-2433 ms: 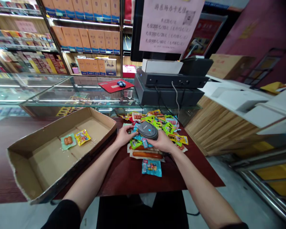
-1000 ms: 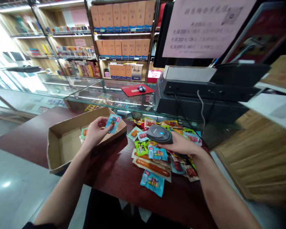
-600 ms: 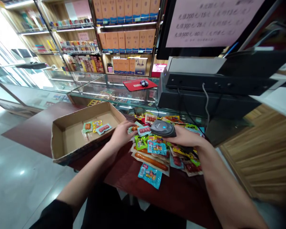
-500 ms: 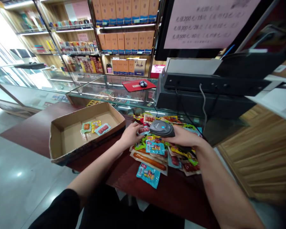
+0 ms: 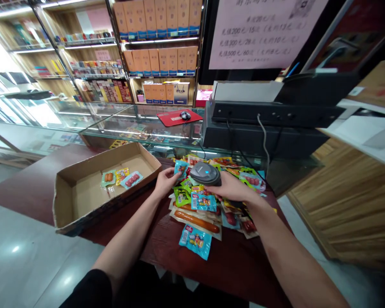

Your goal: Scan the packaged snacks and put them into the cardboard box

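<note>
In my right hand [image 5: 231, 186] is a grey barcode scanner [image 5: 205, 173] with a lit blue light, its head pointing left over the pile. My left hand [image 5: 167, 182] pinches a small blue snack packet [image 5: 181, 169] just left of the scanner's head. Below both hands lies a heap of packaged sausages and snacks, among them a long orange sausage pack [image 5: 197, 221], a green packet [image 5: 182, 196] and a blue packet [image 5: 195, 241] at the front. Left of the heap, an open cardboard box [image 5: 83, 205] holds several small packets, including a pink sausage one [image 5: 132, 179].
A dark red table [image 5: 160, 239] carries the heap and box. Behind it run a glass counter [image 5: 137, 124] with a red mouse pad [image 5: 170, 119] and mouse, and a black machine [image 5: 276, 113] with cables. Wooden cabinetry [image 5: 333, 205] stands at right; stocked shelves line the back.
My left hand has turned up the blue packet, whose printed side now faces the scanner. The camera view has shifted slightly. The scanner stays in my right hand.
</note>
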`<state>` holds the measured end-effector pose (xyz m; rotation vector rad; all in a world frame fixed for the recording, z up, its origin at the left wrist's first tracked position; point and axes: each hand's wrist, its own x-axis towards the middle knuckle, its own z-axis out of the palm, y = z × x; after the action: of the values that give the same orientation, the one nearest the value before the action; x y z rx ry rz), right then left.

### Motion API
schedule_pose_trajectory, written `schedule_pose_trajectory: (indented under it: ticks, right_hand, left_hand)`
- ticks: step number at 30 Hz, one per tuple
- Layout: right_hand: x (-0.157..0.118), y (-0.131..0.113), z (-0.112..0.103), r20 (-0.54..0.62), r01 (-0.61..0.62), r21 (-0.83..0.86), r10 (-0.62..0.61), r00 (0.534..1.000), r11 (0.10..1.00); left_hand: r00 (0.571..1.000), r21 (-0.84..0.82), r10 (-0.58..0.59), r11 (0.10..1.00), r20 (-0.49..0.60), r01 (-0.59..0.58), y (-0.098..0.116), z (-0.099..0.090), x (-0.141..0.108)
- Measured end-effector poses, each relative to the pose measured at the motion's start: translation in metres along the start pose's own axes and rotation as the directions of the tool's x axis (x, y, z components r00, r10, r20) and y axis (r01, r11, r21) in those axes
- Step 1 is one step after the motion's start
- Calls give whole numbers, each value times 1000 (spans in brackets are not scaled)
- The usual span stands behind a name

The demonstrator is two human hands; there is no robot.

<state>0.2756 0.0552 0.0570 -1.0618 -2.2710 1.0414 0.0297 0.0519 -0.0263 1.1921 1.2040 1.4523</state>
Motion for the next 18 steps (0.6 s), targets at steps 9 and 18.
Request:
schedule_pose_trajectory:
  ticks: [9,18]
  right_hand:
    - [5,-6,28,-49,51,-19,-52,997,998]
    - [3,5,18,-70,37,-52,-41,997,998]
  left_hand:
    - [997,-204,-75,976,23,78,15,-5,-7]
    - [1000,-225,19,974,-18,-23,26,-5,-16]
